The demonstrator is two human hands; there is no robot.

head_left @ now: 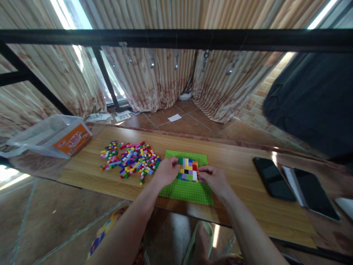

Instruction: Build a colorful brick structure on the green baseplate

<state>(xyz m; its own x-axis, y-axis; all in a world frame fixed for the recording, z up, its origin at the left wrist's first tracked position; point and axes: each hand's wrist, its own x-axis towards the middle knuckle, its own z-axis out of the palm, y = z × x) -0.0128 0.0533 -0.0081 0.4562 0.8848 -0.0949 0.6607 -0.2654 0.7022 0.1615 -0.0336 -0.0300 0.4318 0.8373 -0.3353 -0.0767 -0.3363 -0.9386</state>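
Between my left grip [167, 171] and my right grip [217, 179] sits a low, roughly rectangular patchwork of multicoloured bricks [190, 168], its side edges at my fingertips. Under it, the studded green baseplate [190, 194] lies flat, extending nearer me.

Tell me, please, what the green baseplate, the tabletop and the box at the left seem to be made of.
Green baseplate: probably moulded plastic, fairly matt, with regular studs. Tabletop: wood or wood-look laminate, slightly glossy, with visible grain. Box: probably smooth plastic; its walls look translucent.

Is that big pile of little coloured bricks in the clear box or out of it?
Out: the pile lies spread on the table, between the clear box and the green board.
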